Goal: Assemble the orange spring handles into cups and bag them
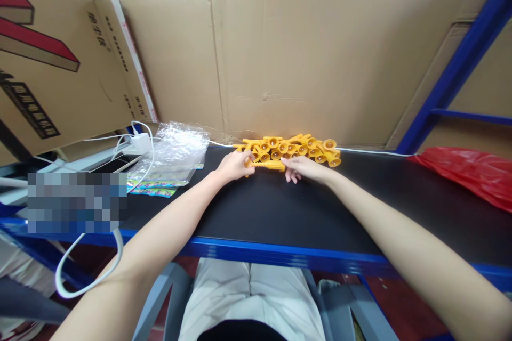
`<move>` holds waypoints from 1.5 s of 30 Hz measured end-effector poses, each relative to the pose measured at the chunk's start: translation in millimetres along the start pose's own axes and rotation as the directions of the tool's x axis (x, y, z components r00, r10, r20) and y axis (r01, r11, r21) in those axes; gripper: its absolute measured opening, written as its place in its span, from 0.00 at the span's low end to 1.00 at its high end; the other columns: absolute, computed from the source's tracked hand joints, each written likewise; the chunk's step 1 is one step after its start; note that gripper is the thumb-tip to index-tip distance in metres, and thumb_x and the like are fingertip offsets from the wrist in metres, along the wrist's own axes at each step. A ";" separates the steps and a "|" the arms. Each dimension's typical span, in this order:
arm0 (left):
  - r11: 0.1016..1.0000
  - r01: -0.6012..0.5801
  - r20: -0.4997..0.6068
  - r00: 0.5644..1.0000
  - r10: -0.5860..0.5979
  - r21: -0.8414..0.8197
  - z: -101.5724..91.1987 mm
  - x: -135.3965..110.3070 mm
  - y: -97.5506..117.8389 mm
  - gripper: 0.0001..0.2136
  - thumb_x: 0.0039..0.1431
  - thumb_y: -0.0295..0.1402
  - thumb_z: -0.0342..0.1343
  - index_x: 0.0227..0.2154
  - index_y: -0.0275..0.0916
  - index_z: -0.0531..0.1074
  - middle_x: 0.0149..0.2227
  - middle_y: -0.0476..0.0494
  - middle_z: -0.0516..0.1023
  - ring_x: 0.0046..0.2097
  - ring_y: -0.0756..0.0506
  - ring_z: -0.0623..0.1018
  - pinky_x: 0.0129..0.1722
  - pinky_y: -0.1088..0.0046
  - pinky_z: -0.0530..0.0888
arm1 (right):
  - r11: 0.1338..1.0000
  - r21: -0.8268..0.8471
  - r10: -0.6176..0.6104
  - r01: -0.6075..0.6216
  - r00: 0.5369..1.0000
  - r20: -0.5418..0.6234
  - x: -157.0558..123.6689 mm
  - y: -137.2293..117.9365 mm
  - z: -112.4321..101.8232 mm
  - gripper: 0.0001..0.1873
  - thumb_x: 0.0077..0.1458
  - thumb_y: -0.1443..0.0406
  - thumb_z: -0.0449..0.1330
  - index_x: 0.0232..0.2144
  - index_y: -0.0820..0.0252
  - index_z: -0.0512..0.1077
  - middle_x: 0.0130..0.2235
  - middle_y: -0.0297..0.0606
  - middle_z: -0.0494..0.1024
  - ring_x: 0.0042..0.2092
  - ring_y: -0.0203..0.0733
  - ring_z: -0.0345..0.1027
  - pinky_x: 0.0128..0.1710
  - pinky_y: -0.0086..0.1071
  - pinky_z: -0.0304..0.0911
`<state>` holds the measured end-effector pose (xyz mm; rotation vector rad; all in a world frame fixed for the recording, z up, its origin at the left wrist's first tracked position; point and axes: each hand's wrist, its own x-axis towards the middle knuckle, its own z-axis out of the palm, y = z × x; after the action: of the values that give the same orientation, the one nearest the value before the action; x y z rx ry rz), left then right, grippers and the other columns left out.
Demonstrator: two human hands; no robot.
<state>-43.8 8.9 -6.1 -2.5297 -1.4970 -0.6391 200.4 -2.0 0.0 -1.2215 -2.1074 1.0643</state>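
Note:
My left hand [235, 165] is closed around the left end of a yellow plastic piece [270, 165] with a ribbed shaft. At the other end of that piece is my right hand [303, 169], its thumb and fingers pinched on the tip. The piece lies level between both hands, just above the black tabletop. Right behind it sits a pile of similar yellow plastic pieces [308, 148], several with round, cup-shaped ends facing me. My fingers hide part of the held piece, and I cannot make out its exact kind.
Clear plastic bags [176, 144] with colourful edges lie left of the pile, beside a white charger [141, 143] and cables. A red plastic bag [468, 170] rests at the right. A cardboard panel [280, 58] stands behind the black tabletop [272, 218], which has a blue front rail [280, 252].

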 end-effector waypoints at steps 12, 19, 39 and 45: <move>1.000 0.015 0.016 1.000 -0.014 -0.017 -1.0 0.9 0.5 0.14 0.46 0.38 0.53 0.37 0.42 0.70 0.29 0.48 0.74 0.32 0.47 0.73 0.30 0.74 0.66 | 0.998 0.057 0.014 -0.014 1.000 0.010 0.2 0.4 -2.3 0.21 0.51 0.49 0.54 0.31 0.64 0.66 0.31 0.41 0.75 0.24 0.31 0.66 0.21 0.25 0.57; 0.999 0.014 0.026 1.000 -0.015 0.031 -3.2 0.3 3.2 0.14 0.46 0.38 0.54 0.37 0.42 0.70 0.30 0.48 0.75 0.34 0.45 0.74 0.31 0.74 0.66 | 0.998 0.055 -0.011 0.011 1.000 -0.005 -2.1 -1.4 -1.7 0.17 0.48 0.56 0.60 0.34 0.62 0.62 0.33 0.39 0.75 0.26 0.31 0.67 0.23 0.26 0.58; 0.999 -0.013 0.008 1.000 0.013 0.037 -4.9 -1.0 8.4 0.12 0.46 0.38 0.54 0.36 0.43 0.70 0.30 0.49 0.75 0.33 0.45 0.74 0.30 0.74 0.66 | 0.996 0.063 0.070 -0.068 0.997 -0.027 3.2 2.1 1.5 0.30 0.53 0.43 0.46 0.23 0.65 0.68 0.20 0.39 0.72 0.20 0.31 0.63 0.19 0.26 0.53; 1.000 -0.012 0.009 1.000 0.012 0.025 -2.9 -0.3 5.8 0.12 0.46 0.39 0.53 0.36 0.43 0.70 0.30 0.49 0.75 0.33 0.46 0.74 0.30 0.74 0.66 | 0.998 0.062 0.034 -0.033 0.999 -0.008 6.0 8.0 0.9 0.31 0.53 0.43 0.44 0.24 0.65 0.67 0.21 0.39 0.73 0.20 0.31 0.63 0.19 0.26 0.53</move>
<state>-39.8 4.8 -3.0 -2.5248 -1.4818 -0.6046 200.8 5.2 -6.9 -1.2335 -2.0387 1.1283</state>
